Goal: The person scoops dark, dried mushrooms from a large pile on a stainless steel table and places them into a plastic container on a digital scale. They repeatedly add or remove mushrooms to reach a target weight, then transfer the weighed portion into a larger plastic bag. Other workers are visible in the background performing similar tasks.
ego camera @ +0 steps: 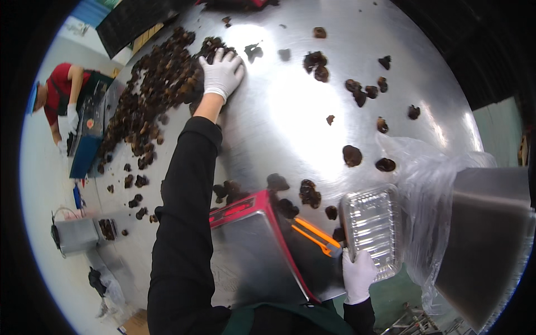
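Note:
My left hand (222, 74), in a white glove, reaches far across the steel table (251, 138). Its fingers are spread over the near edge of a large heap of dark brown mushrooms (155, 79), and no grasped piece shows, though the palm is hidden. Low on the right, my right hand (359, 274), also gloved, grips the near end of a clear ribbed plastic tray (370, 226). No mushrooms show inside the tray. Left of it lies an orange utility knife (316, 236), beside a red-framed weighing scale (255, 247) with a steel platform and a lit red display.
Loose mushrooms (352, 155) are scattered across the table's right half. Thin clear plastic film (423, 201) hangs beside a steel surface (490, 234) at the right. Across the table, a person (63, 92) in red works at a blue-sided box (86, 155). A metal container (77, 235) stands at lower left.

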